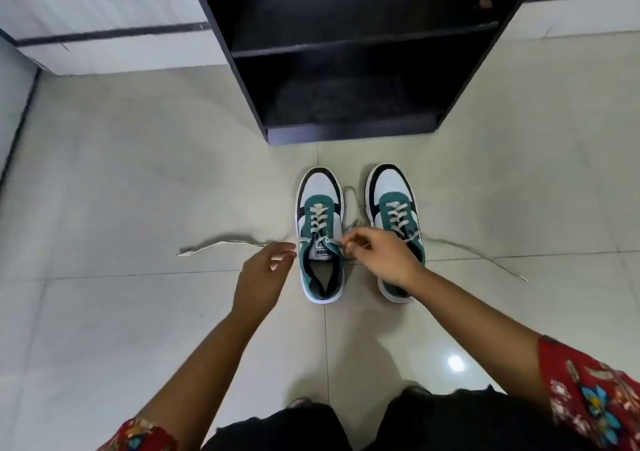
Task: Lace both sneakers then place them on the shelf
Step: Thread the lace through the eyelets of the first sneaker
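Between both hands, left sneaker (320, 236), laces pinched

Open tiled floor (121, 173) from 7 through 10 o'clock, broken only by a loose lace end (221, 243) trailing toward 9. More bare tile at 3 to 4 o'clock, crossed by another lace end (478, 255) running out to 4. Blocked at 12 by a dark shelf unit (349, 52), its lower bay open toward the viewer. Narrow strip of free tile between shelf base and the toes of two sneakers: left sneaker (320, 232), right sneaker (394, 215). Slim gap between the pair, crossed by lace. Left hand (265, 277) just beside the left sneaker at 9; right hand (379, 253) over the gap and the right sneaker's heel end.
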`<state>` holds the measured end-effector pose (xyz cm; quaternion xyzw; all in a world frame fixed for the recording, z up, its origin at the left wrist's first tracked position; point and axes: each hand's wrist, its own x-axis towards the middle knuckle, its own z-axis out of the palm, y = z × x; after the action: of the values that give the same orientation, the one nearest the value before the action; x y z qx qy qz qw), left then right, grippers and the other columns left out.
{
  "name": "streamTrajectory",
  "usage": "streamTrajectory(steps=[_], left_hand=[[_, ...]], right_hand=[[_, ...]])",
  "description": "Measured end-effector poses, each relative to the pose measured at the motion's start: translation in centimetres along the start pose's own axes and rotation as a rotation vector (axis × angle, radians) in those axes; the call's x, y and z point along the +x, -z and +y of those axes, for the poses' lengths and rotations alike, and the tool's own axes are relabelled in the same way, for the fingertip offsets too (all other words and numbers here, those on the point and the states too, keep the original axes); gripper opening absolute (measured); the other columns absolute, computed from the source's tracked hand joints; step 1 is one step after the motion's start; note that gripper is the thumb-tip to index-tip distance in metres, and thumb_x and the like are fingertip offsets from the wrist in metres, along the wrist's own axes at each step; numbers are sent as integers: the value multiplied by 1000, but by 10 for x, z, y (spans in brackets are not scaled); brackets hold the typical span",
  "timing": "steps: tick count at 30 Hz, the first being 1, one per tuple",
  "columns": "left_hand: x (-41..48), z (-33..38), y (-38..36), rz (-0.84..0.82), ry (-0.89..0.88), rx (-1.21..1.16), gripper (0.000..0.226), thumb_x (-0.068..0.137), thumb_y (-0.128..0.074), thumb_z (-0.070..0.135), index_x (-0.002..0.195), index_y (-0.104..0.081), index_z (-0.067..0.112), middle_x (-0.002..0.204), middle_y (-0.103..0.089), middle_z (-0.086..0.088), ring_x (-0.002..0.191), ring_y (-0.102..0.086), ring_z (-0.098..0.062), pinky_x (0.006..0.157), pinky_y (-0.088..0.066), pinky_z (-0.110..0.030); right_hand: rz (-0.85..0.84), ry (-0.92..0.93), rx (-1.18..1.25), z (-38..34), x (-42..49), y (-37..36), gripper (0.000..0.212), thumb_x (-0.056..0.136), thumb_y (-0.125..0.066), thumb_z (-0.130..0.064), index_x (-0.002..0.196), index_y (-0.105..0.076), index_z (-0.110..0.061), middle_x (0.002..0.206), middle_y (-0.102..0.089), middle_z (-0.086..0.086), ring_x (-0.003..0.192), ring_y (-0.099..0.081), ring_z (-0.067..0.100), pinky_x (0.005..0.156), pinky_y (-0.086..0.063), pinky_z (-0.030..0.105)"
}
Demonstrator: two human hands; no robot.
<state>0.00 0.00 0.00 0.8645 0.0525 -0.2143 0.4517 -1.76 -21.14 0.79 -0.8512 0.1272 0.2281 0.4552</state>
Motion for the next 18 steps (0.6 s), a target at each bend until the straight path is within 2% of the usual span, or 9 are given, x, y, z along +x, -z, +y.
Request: streamTrajectory(steps=[4,9,11,14,16,18], left_hand=[[12,-23,-4,23,26,-35,14,89,-54,26,97,-65,30,98,-71,5,94,-63,-13,84,-48,-30],[19,-38,-7,54,-56,-34,19,91,-53,20,107,-63,26,106,-68,9,98,-61,-10,81,-45,-22],[23,-40,-8,46,-110,5,25,91,-52,16,113,-61,26,111,-64,12,103,-59,-8,86,-43,-24],[32,-39,-12,2,-208,112,32,91,-52,16,121,-56,25,119,-58,14,108,-52,-6,89,-36,-21],[38,-39,-16,-31,-298,225,33,91,-51,22,124,-54,24,126,-56,9,113,-49,-9,93,-34,-22],[44,-40,-20,-35,-353,319,32,90,-51,26,121,-56,21,130,-55,4,118,-48,-14,94,-34,-22]], right_hand=[[27,44,-42,12,13,-9,20,91,-52,-22,103,-67,-16,102,-71,-3,92,-63,13,79,-44,25],[78,111,-22,23,23,-15,20,90,-52,-17,105,-64,-17,101,-69,-3,89,-61,12,75,-45,18],[79,150,-39,24,26,-15,24,89,-52,-15,111,-60,-19,102,-66,-4,86,-59,11,76,-44,21],[4,167,-200,22,30,-18,38,87,-55,-18,125,-49,-22,108,-65,-5,82,-54,9,77,-45,27],[1,166,-317,20,32,-21,48,85,-57,-25,131,-42,-25,109,-67,-6,86,-58,12,79,-48,30],[27,161,-367,19,32,-23,49,82,-57,-29,129,-43,-27,102,-69,-6,92,-63,18,80,-51,34]])
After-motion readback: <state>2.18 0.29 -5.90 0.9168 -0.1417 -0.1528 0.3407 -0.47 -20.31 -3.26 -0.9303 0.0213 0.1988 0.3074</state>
